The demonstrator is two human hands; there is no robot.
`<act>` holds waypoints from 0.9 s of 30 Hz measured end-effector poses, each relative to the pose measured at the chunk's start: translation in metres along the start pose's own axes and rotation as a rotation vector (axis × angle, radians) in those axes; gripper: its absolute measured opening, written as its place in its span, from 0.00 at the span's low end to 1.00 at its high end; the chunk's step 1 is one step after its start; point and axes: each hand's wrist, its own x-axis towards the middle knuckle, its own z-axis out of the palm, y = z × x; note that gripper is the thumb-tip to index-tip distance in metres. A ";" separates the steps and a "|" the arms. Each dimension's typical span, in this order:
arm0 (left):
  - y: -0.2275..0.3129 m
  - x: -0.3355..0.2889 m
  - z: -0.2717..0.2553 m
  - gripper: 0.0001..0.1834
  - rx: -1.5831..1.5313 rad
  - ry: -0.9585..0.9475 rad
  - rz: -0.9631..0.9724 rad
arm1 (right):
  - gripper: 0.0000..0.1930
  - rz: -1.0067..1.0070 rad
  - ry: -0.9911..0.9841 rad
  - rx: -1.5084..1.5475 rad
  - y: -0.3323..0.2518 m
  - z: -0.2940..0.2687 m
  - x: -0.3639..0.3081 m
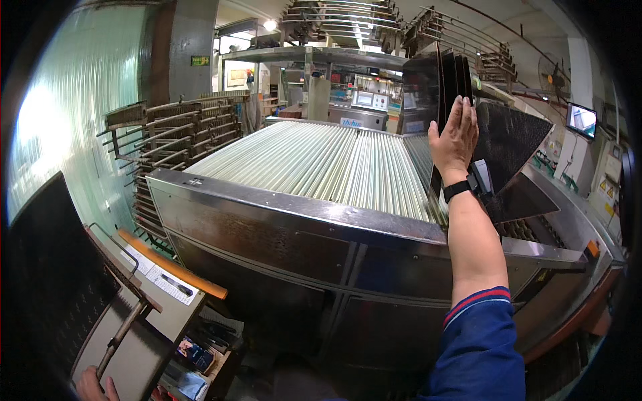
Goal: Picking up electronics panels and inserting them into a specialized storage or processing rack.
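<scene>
Right hand [455, 137], fingers extended, clasping nothing visibly, at dark panels [449, 77] above the machine's [301, 206] right end; left hand [97, 386], grip indeterminable, by a rod [122, 335] left of the machine. Apparent step: steadying panels; shifting one calls for an edge grip.

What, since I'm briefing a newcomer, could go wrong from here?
The upright dark panels could tip or slide, as the right hand appears to lie open against them. The black wristband sits close to their edges and might catch. At lower left, the large dark panel stands tilted and might shift near the left hand.
</scene>
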 end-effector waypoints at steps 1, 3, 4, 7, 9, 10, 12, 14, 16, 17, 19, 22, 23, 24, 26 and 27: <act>0.000 0.000 -0.001 0.16 0.003 0.000 -0.004 | 0.43 -0.018 -0.021 0.006 -0.004 0.000 -0.001; 0.000 -0.001 -0.002 0.15 0.003 0.037 0.028 | 0.42 -0.022 -0.027 0.059 -0.013 0.001 -0.002; 0.000 -0.001 -0.002 0.15 0.003 0.037 0.026 | 0.42 -0.022 -0.026 0.061 -0.014 0.000 -0.001; 0.000 -0.002 -0.004 0.15 0.000 0.010 0.019 | 0.41 0.018 -0.043 0.133 -0.017 -0.004 0.002; 0.000 -0.001 -0.003 0.14 -0.050 0.030 0.030 | 0.40 0.086 0.001 0.197 -0.013 -0.003 0.002; 0.000 -0.001 -0.004 0.14 -0.052 0.030 0.030 | 0.40 0.085 0.001 0.195 -0.010 -0.001 0.001; 0.001 0.000 -0.004 0.14 -0.048 0.052 0.046 | 0.41 0.150 -0.033 0.266 -0.004 0.003 -0.001; 0.002 0.000 -0.005 0.14 -0.042 0.062 0.051 | 0.42 0.166 -0.029 0.295 -0.005 0.003 -0.001; 0.001 -0.001 -0.005 0.14 -0.036 0.071 0.059 | 0.43 0.200 -0.020 0.351 -0.005 0.002 -0.002; 0.001 -0.002 -0.005 0.14 -0.020 0.044 0.043 | 0.43 0.199 -0.022 0.350 -0.004 0.003 -0.003; 0.000 -0.002 -0.004 0.14 -0.006 0.017 0.029 | 0.42 0.159 -0.067 0.312 0.000 0.007 -0.005; -0.001 -0.002 -0.003 0.14 -0.006 0.007 0.023 | 0.41 0.174 -0.070 0.277 0.007 0.017 -0.008; -0.001 -0.002 -0.003 0.14 -0.001 0.031 0.040 | 0.41 0.174 -0.075 0.279 0.007 0.018 -0.010; -0.001 -0.001 -0.003 0.15 0.003 0.055 0.057 | 0.40 0.224 -0.113 0.233 0.007 0.019 -0.011; -0.001 -0.003 -0.003 0.15 0.003 0.065 0.066 | 0.39 0.271 -0.160 0.199 -0.002 0.015 -0.012; -0.002 -0.003 -0.004 0.15 -0.001 0.081 0.078 | 0.39 0.257 -0.171 0.164 -0.007 0.012 -0.012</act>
